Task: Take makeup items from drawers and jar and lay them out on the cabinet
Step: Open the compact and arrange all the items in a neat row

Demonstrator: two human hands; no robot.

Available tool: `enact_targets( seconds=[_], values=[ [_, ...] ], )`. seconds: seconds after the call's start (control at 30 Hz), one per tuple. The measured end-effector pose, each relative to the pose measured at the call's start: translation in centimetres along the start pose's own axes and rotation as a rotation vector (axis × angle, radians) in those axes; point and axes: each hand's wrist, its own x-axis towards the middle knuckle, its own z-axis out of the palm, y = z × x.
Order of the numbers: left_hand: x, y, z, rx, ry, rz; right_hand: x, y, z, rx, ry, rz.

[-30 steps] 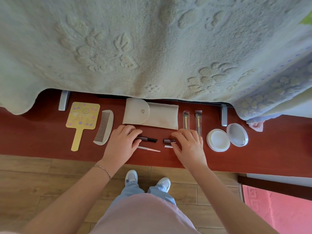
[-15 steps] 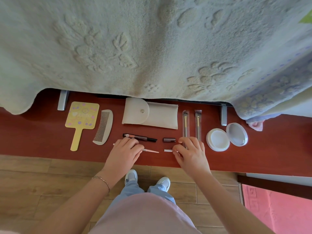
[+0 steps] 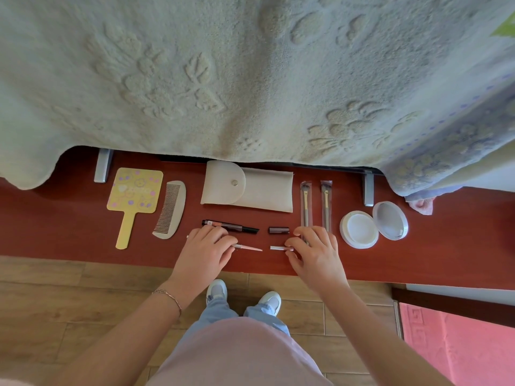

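On the red-brown cabinet top (image 3: 69, 235) lie a yellow hand mirror (image 3: 133, 195), a comb (image 3: 170, 209), a beige pouch (image 3: 248, 188), two wrapped brushes (image 3: 315, 204), a dark pen-like liner (image 3: 230, 226) with its dark cap (image 3: 278, 230) apart, and a white jar (image 3: 359, 229) beside its lid (image 3: 390, 220). My left hand (image 3: 204, 252) rests on a thin pink pencil (image 3: 248, 247), covering most of it. My right hand (image 3: 315, 253) pinches the end of the pencil's small pale cap (image 3: 278, 248), which lies a short gap to the right of the pencil tip.
A thick pale green blanket (image 3: 250, 79) hangs over the back of the cabinet and hides what is behind. Two grey metal feet (image 3: 102, 165) stand at the back. Wooden floor (image 3: 55, 296) and a pink rug (image 3: 459, 344) lie below, with my feet near the cabinet front.
Both hands slid back from the dark liner and its cap to the front row. They now rest on the pink pencil and its pale cap.
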Motion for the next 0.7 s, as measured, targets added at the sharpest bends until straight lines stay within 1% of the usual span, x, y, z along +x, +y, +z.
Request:
enact_targets(
  seconds=[0.1,0.23,0.53,0.7],
  values=[
    [0.0,0.0,0.1,0.003,-0.015,-0.009,-0.1,0.0,-0.2,-0.005,-0.006,-0.005],
    [-0.5,0.0,-0.4,0.021,0.002,-0.009,-0.2,-0.5,-0.8,0.016,0.041,-0.016],
    [-3.7,-1.8,-4.2,0.078,0.152,-0.261,0.4,-0.4,-0.1,0.011,0.067,-0.001],
    [-4.7,-2.8,-4.9,0.087,0.196,-0.268,0.0,-1.2,-0.1,0.037,0.129,0.002]
  ],
)
